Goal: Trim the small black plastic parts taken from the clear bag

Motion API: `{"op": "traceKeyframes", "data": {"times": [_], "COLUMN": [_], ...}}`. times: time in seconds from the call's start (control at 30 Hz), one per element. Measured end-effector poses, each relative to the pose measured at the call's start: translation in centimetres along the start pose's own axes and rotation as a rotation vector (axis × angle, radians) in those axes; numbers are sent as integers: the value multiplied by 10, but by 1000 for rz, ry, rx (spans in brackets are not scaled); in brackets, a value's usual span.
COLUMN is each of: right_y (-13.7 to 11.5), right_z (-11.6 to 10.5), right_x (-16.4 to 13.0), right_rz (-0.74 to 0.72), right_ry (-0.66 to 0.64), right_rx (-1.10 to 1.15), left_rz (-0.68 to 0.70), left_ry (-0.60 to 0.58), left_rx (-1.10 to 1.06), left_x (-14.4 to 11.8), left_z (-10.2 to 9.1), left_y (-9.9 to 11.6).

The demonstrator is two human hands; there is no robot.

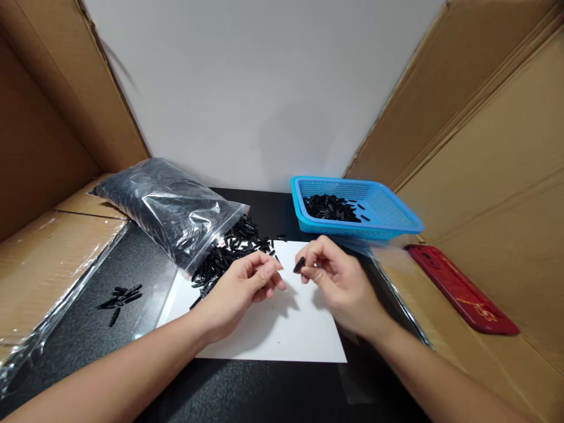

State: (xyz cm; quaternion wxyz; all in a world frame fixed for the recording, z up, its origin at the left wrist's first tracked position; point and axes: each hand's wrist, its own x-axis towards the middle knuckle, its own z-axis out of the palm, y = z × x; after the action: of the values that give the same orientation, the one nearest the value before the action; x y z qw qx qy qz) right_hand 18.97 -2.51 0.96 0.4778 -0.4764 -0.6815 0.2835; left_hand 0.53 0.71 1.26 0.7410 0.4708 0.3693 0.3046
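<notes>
Over the white sheet (291, 329), my right hand (332, 279) pinches a small black oblong piece (299, 264) between thumb and fingers. My left hand (251, 279) faces it a short way to the left, thumb pressed to forefinger and the other fingers loosely curled. Whether anything tiny sits in that pinch I cannot make out. Beyond my left hand lies a heap of similar black pieces (229, 252), partly on the sheet. A clear zip bag (167, 205) full of dark contents rests against the heap, its mouth towards it.
A blue basket (396, 220) at the back right holds many black pieces (332, 208). Several more pieces (118, 296) lie apart on the dark tabletop (150, 264) at left. A red case-like object (460, 288) lies at right. Cardboard walls (497, 129) flank both sides.
</notes>
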Motion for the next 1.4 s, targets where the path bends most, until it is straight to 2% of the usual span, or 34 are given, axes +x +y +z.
{"op": "traceKeyframes", "data": {"times": [0.1, 0.17, 0.23, 0.3, 0.4, 0.47, 0.5, 0.57, 0.7, 0.8, 0.87, 1.03, 1.13, 1.27, 1.4], "right_y": [5, 14, 23, 25, 14, 4, 1, -2, 5, 11, 13, 5, -1, -6, -7], "right_z": [-39, -62, -76, -79, -58, -33, -20, 3, 27, 30, 28, 18, 13, 12, 12], "right_x": [5, 2, -2, -3, 1, 2, 1, -5, -18, -22, -22, -14, -13, -14, -15], "right_rz": [120, 232, 273, 248, 211, 87, 34, -27, 9, 7, -39, -151, -218, -263, -249], "right_ry": [-302, -410, -461, -423, -250, -147, -165, -298, -460, -469, -407, -45, 86, 109, 107], "right_rx": [-471, -752, -940, -998, -954, -732, -601, -438, -376, -353, -336, -243, -253, -286, -289], "left_rz": [-92, -144, -172, -183, -197, -177, -153, -77, 37, 30, 9, 17, 44, 81, 120], "left_ry": [79, 73, 54, 53, 70, 82, 92, 117, 140, 107, 81, 35, -18, -34, -16], "left_rx": [-228, -355, -438, -473, -476, -466, -460, -442, -355, -245, -141, 92, 141, 155, 171], "left_x": [1, 2, 2, 1, 1, 3, 3, 6, 8, 7, 5, 2, 1, 1, 0], "left_z": [-1, -2, -3, -4, -3, -3, -3, -4, -7, -9, -9, -6, -4, -3, -3], "left_y": [4, 6, 7, 8, 8, 6, 4, 1, -1, 0, 1, -2, -4, -5, -4]}}
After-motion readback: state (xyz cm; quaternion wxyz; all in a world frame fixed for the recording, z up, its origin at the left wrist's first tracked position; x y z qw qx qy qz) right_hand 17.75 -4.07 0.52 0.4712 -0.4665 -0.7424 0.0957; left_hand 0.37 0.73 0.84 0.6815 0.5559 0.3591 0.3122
